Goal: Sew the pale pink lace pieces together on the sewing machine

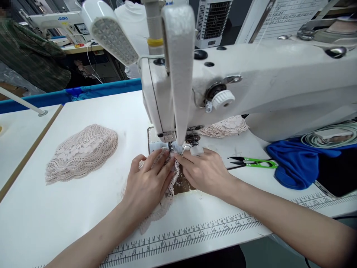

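Observation:
A pale pink lace piece lies under the needle area of a white sewing machine. My left hand rests on the lace with its fingers stretched toward the presser foot. Just right of the needle, my right hand has its fingers bent and drawn together at the lace edge; the fingertips' grip is partly hidden. The lace's scalloped end hangs out below my left hand toward the table front.
A lace stack sits left; another lace stack lies behind the needle. Green-handled thread snips, blue cloth and a dark phone lie right. A ruler strip runs along the front edge. Two people are beyond the table.

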`<state>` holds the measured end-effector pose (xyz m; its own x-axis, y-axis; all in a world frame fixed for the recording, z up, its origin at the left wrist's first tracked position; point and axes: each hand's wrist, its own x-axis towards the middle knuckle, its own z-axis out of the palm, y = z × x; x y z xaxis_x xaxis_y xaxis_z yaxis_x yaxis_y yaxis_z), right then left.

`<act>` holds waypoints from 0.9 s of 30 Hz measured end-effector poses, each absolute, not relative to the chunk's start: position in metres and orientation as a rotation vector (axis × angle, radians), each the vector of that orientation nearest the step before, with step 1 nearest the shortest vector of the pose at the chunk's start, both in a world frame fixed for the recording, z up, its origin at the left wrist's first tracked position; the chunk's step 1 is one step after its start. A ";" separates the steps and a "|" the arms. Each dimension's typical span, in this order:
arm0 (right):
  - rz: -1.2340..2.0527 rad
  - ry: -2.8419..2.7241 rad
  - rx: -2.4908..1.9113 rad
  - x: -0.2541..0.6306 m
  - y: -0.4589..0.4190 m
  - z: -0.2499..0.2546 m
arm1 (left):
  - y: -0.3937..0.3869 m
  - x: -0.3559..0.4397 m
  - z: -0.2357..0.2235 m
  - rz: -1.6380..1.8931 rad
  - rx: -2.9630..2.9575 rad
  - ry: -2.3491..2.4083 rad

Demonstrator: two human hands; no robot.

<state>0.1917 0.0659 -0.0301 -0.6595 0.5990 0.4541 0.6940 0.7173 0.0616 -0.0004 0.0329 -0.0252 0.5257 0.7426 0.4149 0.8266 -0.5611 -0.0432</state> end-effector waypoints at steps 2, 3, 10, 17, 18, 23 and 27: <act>-0.313 -2.527 -1.004 0.192 0.066 -0.030 | 0.032 0.000 -0.026 -0.528 -2.522 -1.322; -0.303 -2.532 -1.005 0.192 0.066 -0.031 | 0.032 0.001 -0.026 -0.534 -2.518 -1.323; -0.290 -2.520 -1.010 0.192 0.066 -0.030 | 0.032 0.003 -0.025 -0.535 -2.518 -1.323; -0.304 -2.525 -1.019 0.192 0.067 -0.031 | 0.035 0.001 -0.025 -0.538 -2.530 -1.354; -0.307 -2.527 -1.024 0.191 0.068 -0.031 | 0.035 0.001 -0.025 -0.533 -2.532 -1.356; -0.314 -2.546 -1.058 0.191 0.069 -0.030 | 0.038 -0.001 -0.026 -0.508 -2.565 -1.394; -0.321 -2.528 -1.022 0.193 0.069 -0.026 | 0.034 -0.006 -0.018 -0.545 -2.608 -1.412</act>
